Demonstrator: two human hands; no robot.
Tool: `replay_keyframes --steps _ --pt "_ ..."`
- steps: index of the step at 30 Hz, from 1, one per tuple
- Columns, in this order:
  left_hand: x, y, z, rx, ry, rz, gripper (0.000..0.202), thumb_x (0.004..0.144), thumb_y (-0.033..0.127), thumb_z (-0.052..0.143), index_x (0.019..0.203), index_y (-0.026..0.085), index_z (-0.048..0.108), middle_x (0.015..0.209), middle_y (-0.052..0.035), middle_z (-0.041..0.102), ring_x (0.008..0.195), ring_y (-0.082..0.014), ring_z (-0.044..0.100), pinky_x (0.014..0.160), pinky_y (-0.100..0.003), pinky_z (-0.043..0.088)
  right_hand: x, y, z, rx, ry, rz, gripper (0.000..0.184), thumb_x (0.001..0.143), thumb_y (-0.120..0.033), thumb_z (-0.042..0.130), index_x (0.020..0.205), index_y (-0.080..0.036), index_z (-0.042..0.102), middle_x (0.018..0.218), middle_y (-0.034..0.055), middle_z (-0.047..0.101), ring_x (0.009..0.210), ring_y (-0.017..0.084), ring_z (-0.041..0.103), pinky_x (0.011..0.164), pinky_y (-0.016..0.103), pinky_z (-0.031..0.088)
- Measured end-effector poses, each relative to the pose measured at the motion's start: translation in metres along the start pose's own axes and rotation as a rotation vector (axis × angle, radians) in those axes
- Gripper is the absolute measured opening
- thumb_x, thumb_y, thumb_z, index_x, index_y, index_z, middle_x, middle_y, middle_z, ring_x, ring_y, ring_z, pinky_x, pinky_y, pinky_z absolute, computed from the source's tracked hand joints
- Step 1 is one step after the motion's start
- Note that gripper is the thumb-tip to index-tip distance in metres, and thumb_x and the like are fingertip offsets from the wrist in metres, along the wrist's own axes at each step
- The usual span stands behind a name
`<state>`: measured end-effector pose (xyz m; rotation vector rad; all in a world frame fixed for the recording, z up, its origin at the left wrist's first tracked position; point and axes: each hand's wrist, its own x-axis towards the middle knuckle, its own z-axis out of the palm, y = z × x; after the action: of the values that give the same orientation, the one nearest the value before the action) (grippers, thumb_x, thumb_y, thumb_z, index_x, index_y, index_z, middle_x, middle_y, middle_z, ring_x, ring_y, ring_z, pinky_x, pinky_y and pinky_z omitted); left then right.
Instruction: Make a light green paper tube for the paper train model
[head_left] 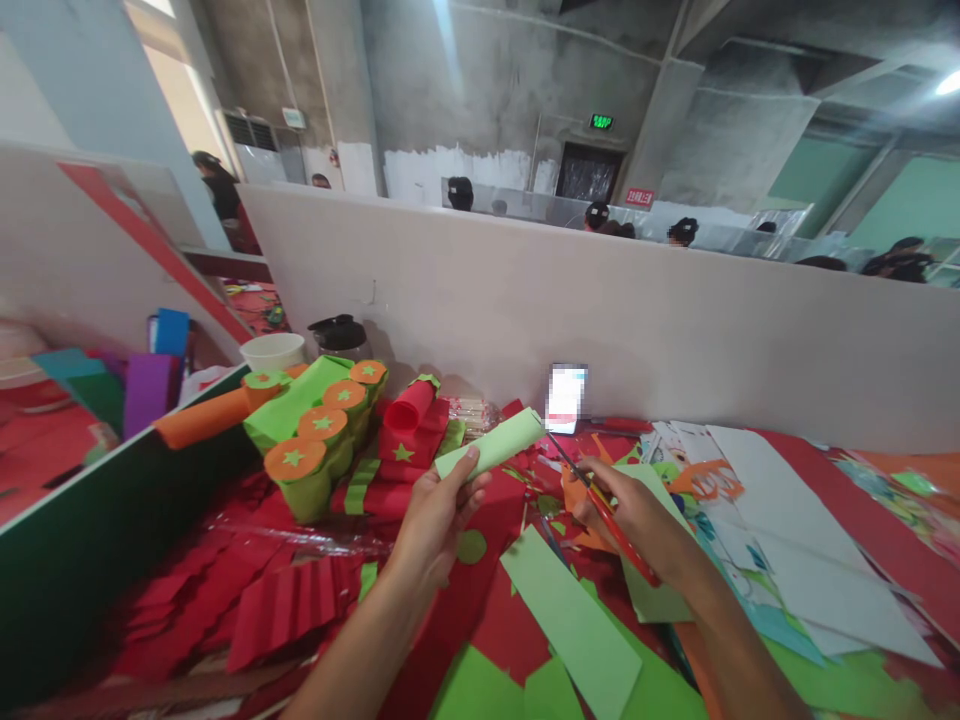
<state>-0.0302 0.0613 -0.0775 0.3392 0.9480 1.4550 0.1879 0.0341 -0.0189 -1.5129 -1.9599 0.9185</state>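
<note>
A long pale partition wall closes off the far edge of the work surface, and a dark green divider board fences its left side. The surface itself is buried under cut paper: pleated red paper at lower left, overlapping white sheets at right, and a loose pale green strip lying between the two forearms. Behind the hands stands a green paper tank with orange star-marked wheels and an orange barrel, and a smaller red paper tank sits just beside it on the right. A white cup and a dark lidded jug stand against the partition; what is in either cannot be seen. A phone leans upright on the wall. The left hand is closed around the lower end of a roll of pale green paper, held above the clutter and angled up to the right. The right hand grips red-handled scissors, whose blades point at the roll's underside.
</note>
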Motion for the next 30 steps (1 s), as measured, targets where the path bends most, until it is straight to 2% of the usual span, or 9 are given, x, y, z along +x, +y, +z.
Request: replay_keyframes --steps 5,11,16,20,24,30 --pt "0.0 -0.001 0.0 0.026 0.013 0.036 0.015 0.08 0.014 0.072 0.095 0.011 0.068 0.079 -0.0034 0.071 0.057 -0.0058 0.065 0.05 -0.012 0.055 0.008 0.011 0.008 0.009 0.066 -0.028 0.037 0.083 -0.036 0.064 0.117 -0.022 0.063 0.081 0.001 0.067 0.079 0.023 0.062 0.071 0.029 0.048" --pt "0.0 0.0 0.0 0.137 0.008 0.151 0.026 0.077 0.023 0.075 0.097 0.009 0.068 0.082 -0.0063 0.073 0.059 -0.0088 0.067 0.049 -0.013 0.053 0.009 0.014 0.011 0.129 0.056 -0.023 0.035 0.083 -0.042 0.065 0.11 -0.02 0.064 0.082 0.0014 0.065 0.076 0.02 0.06 0.067 0.027 0.046" --pt "0.002 -0.001 -0.003 0.221 -0.029 0.284 0.035 0.072 0.034 0.078 0.093 0.008 0.069 0.071 -0.0065 0.073 0.058 -0.0127 0.068 0.05 -0.017 0.053 0.014 0.026 0.014 0.224 0.011 -0.04 0.04 0.082 -0.051 0.065 0.108 -0.02 0.063 0.067 -0.0032 0.053 0.055 0.013 0.043 0.049 0.022 0.031" --pt "0.001 -0.001 -0.004 0.269 -0.04 0.348 0.038 0.072 0.04 0.077 0.093 0.008 0.07 0.067 -0.0063 0.073 0.059 -0.0149 0.069 0.052 -0.019 0.053 0.017 0.033 0.016 0.245 0.008 -0.056 0.048 0.081 -0.058 0.063 0.109 -0.018 0.061 0.068 -0.0028 0.051 0.053 0.011 0.038 0.046 0.022 0.028" --pt "0.0 0.001 -0.003 0.27 -0.042 0.339 0.038 0.071 0.039 0.077 0.092 0.008 0.07 0.068 -0.0066 0.073 0.058 -0.0148 0.068 0.052 -0.02 0.053 0.013 0.026 0.014 0.213 0.007 -0.083 0.047 0.085 -0.057 0.058 0.111 -0.018 0.059 0.07 -0.0027 0.053 0.056 0.012 0.044 0.05 0.022 0.034" --pt "-0.004 0.003 0.001 0.213 -0.035 0.25 0.036 0.069 0.035 0.08 0.091 0.009 0.07 0.07 -0.0056 0.073 0.056 -0.0113 0.066 0.05 -0.017 0.052 0.008 0.015 0.014 0.116 0.052 -0.095 0.042 0.085 -0.05 0.062 0.114 -0.02 0.059 0.089 0.0035 0.065 0.077 0.02 0.06 0.069 0.028 0.048"
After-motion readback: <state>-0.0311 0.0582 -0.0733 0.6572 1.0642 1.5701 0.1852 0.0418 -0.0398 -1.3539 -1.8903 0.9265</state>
